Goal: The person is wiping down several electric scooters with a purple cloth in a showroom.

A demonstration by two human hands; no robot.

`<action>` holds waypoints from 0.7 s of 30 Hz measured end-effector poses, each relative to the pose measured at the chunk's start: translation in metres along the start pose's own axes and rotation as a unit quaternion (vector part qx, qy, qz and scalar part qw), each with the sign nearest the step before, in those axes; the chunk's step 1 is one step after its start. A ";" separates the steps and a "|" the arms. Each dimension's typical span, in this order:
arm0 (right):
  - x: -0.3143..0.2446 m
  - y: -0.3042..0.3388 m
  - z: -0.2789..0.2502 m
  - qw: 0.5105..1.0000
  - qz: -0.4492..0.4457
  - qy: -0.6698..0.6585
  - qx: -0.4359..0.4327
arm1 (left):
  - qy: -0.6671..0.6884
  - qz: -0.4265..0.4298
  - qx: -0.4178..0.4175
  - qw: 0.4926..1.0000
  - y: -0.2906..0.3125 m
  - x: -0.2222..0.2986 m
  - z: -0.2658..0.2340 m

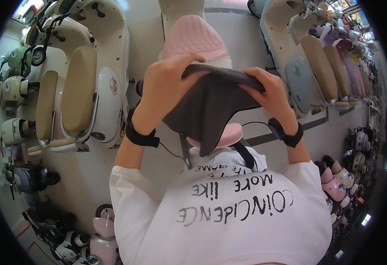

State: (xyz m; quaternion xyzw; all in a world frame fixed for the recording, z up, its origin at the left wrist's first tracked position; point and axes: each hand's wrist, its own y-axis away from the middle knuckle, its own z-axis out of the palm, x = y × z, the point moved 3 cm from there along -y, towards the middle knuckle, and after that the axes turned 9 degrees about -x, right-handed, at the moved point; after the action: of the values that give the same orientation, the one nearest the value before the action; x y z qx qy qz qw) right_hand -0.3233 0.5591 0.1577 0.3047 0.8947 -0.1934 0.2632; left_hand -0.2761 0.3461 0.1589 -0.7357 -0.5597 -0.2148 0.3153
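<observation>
A dark grey cloth [202, 106] hangs between my two hands, its upper edge folded over and its lower corner drooping toward me. My left hand [171, 84] pinches that edge on the left, thumb beneath and fingers above. On the right, my right hand [266, 88] grips the other end of the same edge. Just beyond the cloth is the quilted pink seat [195, 37] of a scooter. A smaller pink pad [229, 134] shows below the cloth, partly covered by it.
Cream scooters with tan seats [79, 88] stand close on my left. To the right are more scooters, with a light blue side panel [299, 84] and tan seats [319, 66]. Pink scooters [103, 247] stand at the lower left. Thin cables run from my black wristbands [142, 137].
</observation>
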 end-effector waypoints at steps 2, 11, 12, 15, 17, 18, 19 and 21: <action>0.023 -0.014 0.004 0.999 0.010 0.042 0.012 | -0.007 0.002 0.038 0.999 -0.017 -0.009 0.010; 0.125 0.057 0.183 0.970 0.005 0.143 -0.195 | -0.165 -0.117 -0.192 0.960 0.096 -0.110 0.199; 0.127 0.057 0.189 0.967 -0.008 0.150 -0.208 | -0.167 -0.123 -0.180 0.962 0.097 -0.103 0.202; 0.137 0.048 0.201 0.978 -0.004 0.101 -0.185 | -0.173 -0.167 -0.180 0.954 0.089 -0.108 0.203; 0.140 0.019 0.194 0.980 -0.020 0.102 -0.171 | -0.195 -0.183 -0.134 0.954 0.080 -0.116 0.200; 0.146 0.001 0.192 0.980 -0.034 0.115 -0.158 | -0.216 -0.186 -0.111 0.952 0.068 -0.123 0.196; 0.151 -0.015 0.192 0.981 -0.046 0.112 -0.151 | -0.226 -0.199 -0.106 0.948 0.056 -0.132 0.192; 0.158 -0.039 0.195 0.985 -0.041 0.092 -0.142 | -0.244 -0.216 -0.094 0.941 0.037 -0.147 0.188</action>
State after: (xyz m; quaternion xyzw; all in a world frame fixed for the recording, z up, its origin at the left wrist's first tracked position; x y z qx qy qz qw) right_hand -0.3866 0.5012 -0.0817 0.2439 0.9453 -0.0458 0.2118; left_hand -0.2884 0.3704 -0.0809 -0.6534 -0.7421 -0.1431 0.0441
